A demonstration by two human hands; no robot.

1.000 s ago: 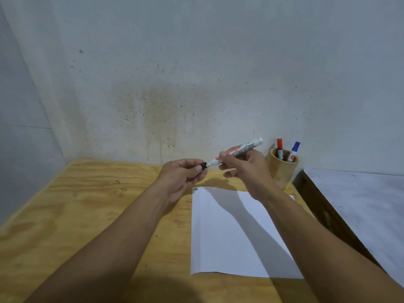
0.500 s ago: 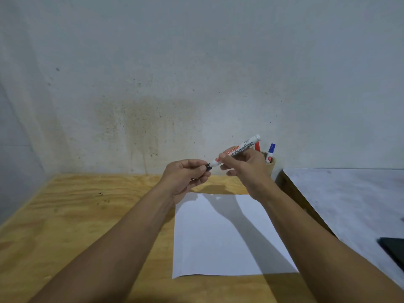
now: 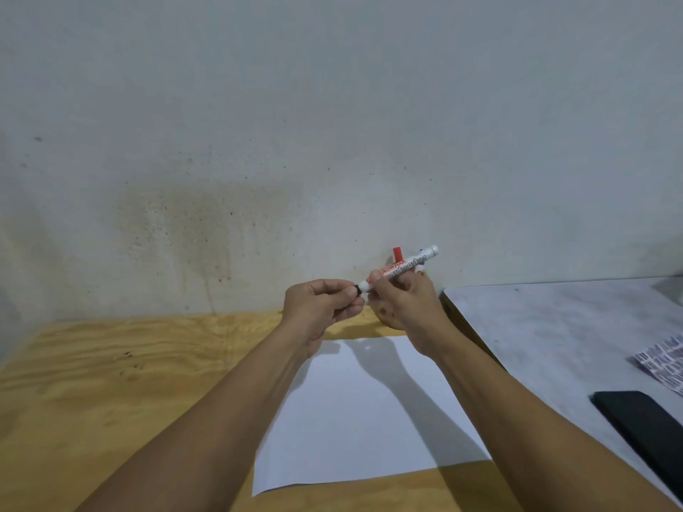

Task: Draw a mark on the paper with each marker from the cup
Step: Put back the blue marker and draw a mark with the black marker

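My right hand (image 3: 404,303) grips the barrel of a white marker (image 3: 406,267) with red and black print, held tilted above the table. Its black cap (image 3: 357,288) is pinched in the closed fingers of my left hand (image 3: 321,304); cap and barrel still look joined. A white sheet of paper (image 3: 354,412) lies on the plywood table (image 3: 122,382) below both hands, with no marks that I can see. The wooden cup (image 3: 384,317) is mostly hidden behind my right hand; a red-capped marker (image 3: 397,253) sticks up from it.
A grey stained wall rises right behind the table. To the right stands a grey marbled surface (image 3: 547,327) with a black flat object (image 3: 643,423) and a patterned sheet (image 3: 665,364) on it.
The view has tilted up and shifted right, bringing the black object and patterned sheet into sight. Both hands keep the same hold on the marker, now in front of the cup.
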